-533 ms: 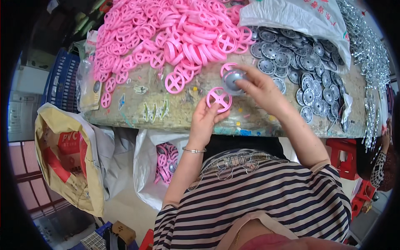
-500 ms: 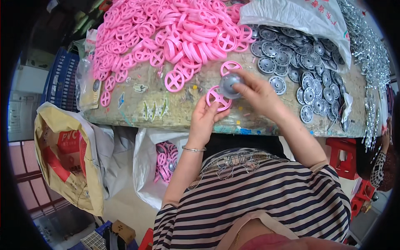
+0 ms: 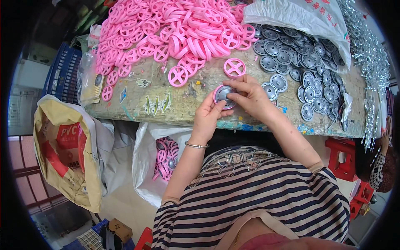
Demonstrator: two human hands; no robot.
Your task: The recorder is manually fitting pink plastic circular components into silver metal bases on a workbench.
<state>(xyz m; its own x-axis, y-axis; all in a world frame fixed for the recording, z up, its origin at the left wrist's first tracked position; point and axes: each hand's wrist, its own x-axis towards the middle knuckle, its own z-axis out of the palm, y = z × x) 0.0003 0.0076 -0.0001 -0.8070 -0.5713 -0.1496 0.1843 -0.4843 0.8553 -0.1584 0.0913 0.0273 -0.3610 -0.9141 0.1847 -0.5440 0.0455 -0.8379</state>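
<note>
Above the table's near edge, my left hand (image 3: 207, 114) grips a pink plastic wheel ring from its left side, thumb on the front. A grey hubcap-like disc (image 3: 225, 92) lies inside that ring, so only the pink rim shows around it. My right hand (image 3: 251, 98) pinches the disc and rim from the right, with its thumb pressed on the disc's face. Just beyond my fingers lies a loose pink wheel with cross spokes (image 3: 234, 67). Beside my right hand rests another grey disc (image 3: 270, 91), close to the wrist.
Many pink wheels (image 3: 183, 29) are heaped at the back. Grey discs (image 3: 308, 79) are piled at right, partly under a white sack (image 3: 298, 14). Below the table edge, an open white bag (image 3: 146, 183) holds pink-and-grey pieces. A tan sack (image 3: 50, 183) stands left; silver tinsel (image 3: 366, 62) hangs right.
My right hand has brought the grey disc down and left onto the pink wheel in my left hand. Both hands are now together, and the grey disc beside my right hand has come into view.
</note>
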